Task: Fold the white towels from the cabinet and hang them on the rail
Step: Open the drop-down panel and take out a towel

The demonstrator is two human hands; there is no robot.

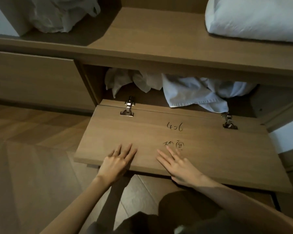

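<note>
Towels (193,93) lie half hidden under the shelf (159,58).

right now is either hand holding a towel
No, the left hand and right hand are spread flat on the open cabinet door, while the towels sit crumpled behind it.

I see a white pillow (254,19). A crumpled plastic bag (57,14) sits well left of it; wooden floor (32,149) lies far below.

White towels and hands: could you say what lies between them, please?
Head view: only the lowered cabinet door, under the left hand and right hand, before the white towels.
</note>
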